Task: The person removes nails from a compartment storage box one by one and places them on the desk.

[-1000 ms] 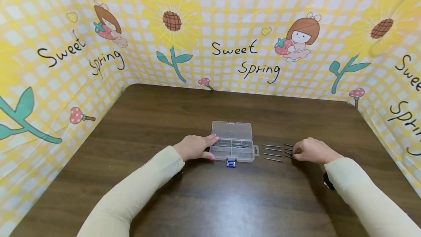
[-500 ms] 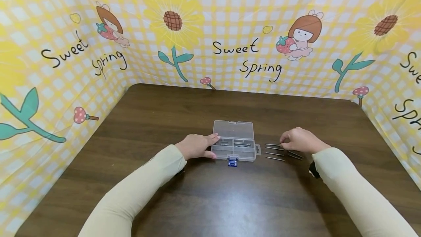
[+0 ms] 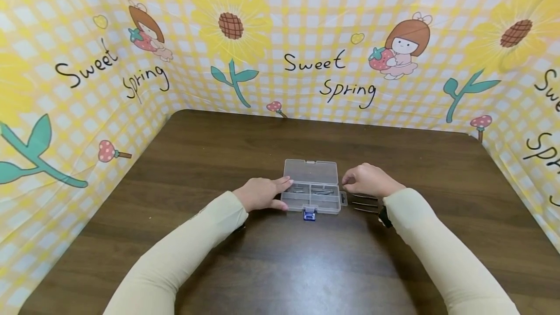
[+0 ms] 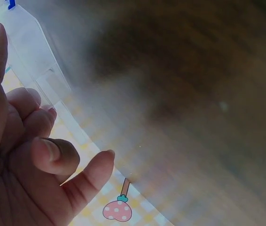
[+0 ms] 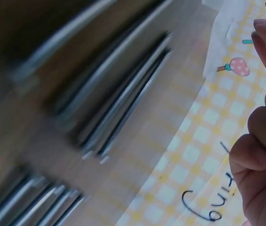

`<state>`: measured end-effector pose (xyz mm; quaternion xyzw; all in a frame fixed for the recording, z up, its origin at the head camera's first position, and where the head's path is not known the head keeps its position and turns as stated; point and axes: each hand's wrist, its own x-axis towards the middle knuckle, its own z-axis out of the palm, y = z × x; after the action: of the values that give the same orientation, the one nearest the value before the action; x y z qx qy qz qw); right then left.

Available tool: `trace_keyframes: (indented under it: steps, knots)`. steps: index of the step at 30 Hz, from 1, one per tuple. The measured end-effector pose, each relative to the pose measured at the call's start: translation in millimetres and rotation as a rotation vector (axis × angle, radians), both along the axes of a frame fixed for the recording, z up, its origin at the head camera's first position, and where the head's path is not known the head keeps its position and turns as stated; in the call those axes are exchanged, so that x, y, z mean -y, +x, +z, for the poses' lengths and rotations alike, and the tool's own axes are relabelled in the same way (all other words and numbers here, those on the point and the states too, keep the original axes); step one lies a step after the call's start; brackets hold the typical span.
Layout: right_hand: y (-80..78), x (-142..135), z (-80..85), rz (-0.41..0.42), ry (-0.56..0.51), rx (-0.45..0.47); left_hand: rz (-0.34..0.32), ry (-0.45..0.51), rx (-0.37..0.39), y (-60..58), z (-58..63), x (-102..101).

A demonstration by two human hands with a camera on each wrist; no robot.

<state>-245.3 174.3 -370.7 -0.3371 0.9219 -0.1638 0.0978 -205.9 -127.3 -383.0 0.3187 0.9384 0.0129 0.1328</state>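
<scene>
A clear plastic box (image 3: 323,210) with a blue latch (image 3: 309,215) lies with its lid (image 3: 310,171) flipped back. Short metal pieces (image 3: 299,190) and longer nails (image 3: 323,192) lie in its rear compartments. My left hand (image 3: 259,194) rests against the box's left side, fingers at the hinge side and thumb near the front corner. Just right of the box hovers my right hand (image 3: 368,179); thumb and forefinger tips come together in the right wrist view, with nothing visible between them. Below it, nails (image 5: 123,89) lie in a row, with a second row of nails (image 5: 34,202) beside them.
The dark wood-grain table (image 3: 236,149) is bounded behind and at the sides by a yellow checked cloth (image 3: 280,23). A small hanging tab (image 3: 343,198) sticks out from the box's right side. A dark wrist strap (image 3: 384,215) shows below the right cuff.
My right hand has moved left from the right-hand row of nails, over the left-hand row, to the box's right edge. The left hand has stayed at the box.
</scene>
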Motion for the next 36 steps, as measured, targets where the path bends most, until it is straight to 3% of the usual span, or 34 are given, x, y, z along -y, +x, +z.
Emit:
trace_keyframes:
  steps: [14, 27, 36]
  knots:
    - [-9.4, 51.3, 3.4, 0.069, 0.075, 0.011, -0.006, 0.011, -0.001, -0.3, -0.1, -1.0]
    - [-13.3, 69.5, 2.9, 0.119, 0.141, -0.013, 0.012, 0.003, -0.01, -0.4, -1.1, 1.7]
    - [-14.1, 73.3, -1.0, 0.124, 0.185, 0.032, 0.005, 0.003, -0.012, 0.0, -0.8, 0.4]
